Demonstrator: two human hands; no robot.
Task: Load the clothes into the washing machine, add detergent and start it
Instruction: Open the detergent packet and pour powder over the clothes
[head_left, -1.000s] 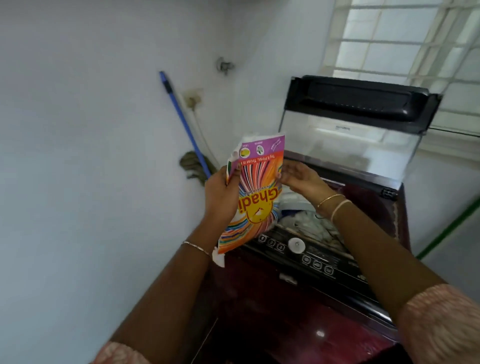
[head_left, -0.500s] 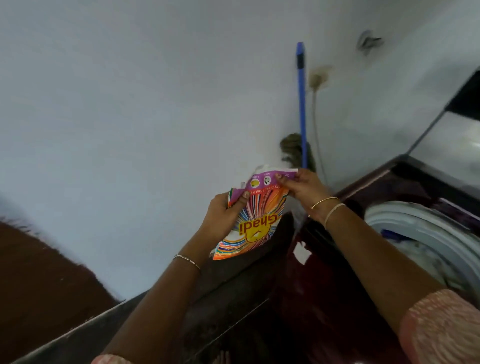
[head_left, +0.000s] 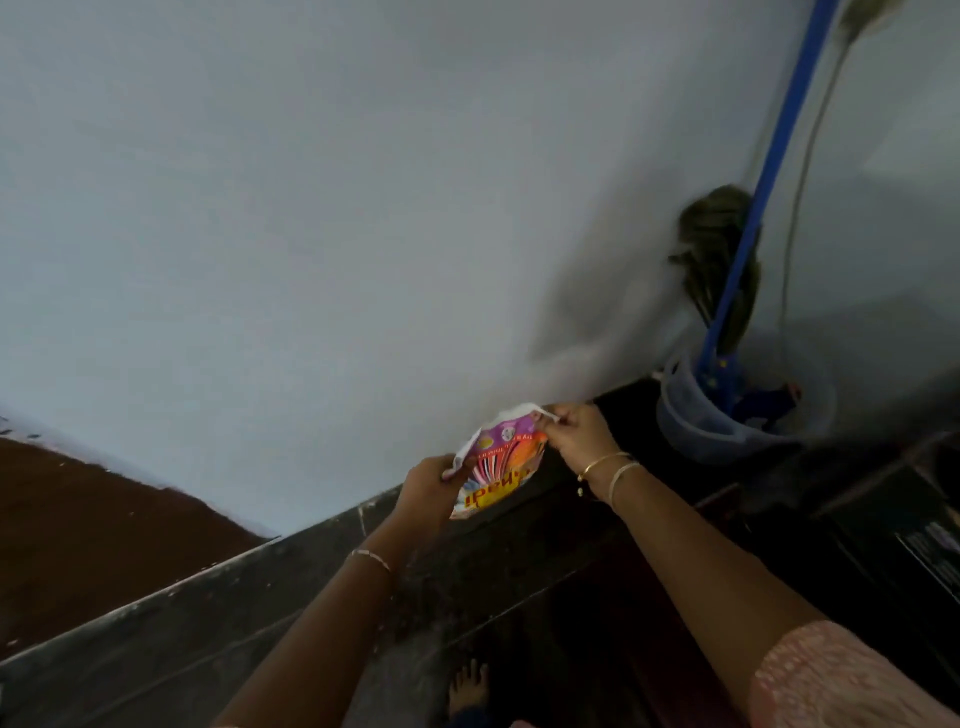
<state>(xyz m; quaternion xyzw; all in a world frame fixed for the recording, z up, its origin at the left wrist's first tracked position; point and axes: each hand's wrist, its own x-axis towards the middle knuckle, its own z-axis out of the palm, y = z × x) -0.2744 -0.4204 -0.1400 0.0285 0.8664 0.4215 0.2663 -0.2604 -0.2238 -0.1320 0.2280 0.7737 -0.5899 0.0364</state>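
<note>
The left hand (head_left: 428, 480) is clenched on the lower left edge of the detergent packet (head_left: 498, 470), thumb over its front. The right hand (head_left: 574, 441) pinches the packet's top right corner between fingertips and thumb, where a torn white flap sticks up. So the packet is stretched between the two hands, just right of the frame's centre and low, with its bright orange, pink and striped print facing the camera and the lettering upside down. A thin bracelet (head_left: 371, 558) circles the left wrist; two gold bangles (head_left: 610, 467) sit on the right wrist, and a pink patterned sleeve (head_left: 831, 680) covers the right upper arm at the lower right of the frame.

Beyond the hands a pale wall (head_left: 311, 208) fills most of the upper frame, meeting a dark floor (head_left: 182, 639) along a diagonal line. At the right, a bucket (head_left: 727, 415) stands on the floor against the wall, with a blue-handled mop (head_left: 753, 208) leaning up out of it. A bare foot (head_left: 467, 686) shows at the bottom edge. Part of a dark appliance sits at the far right, too blurred to read.
</note>
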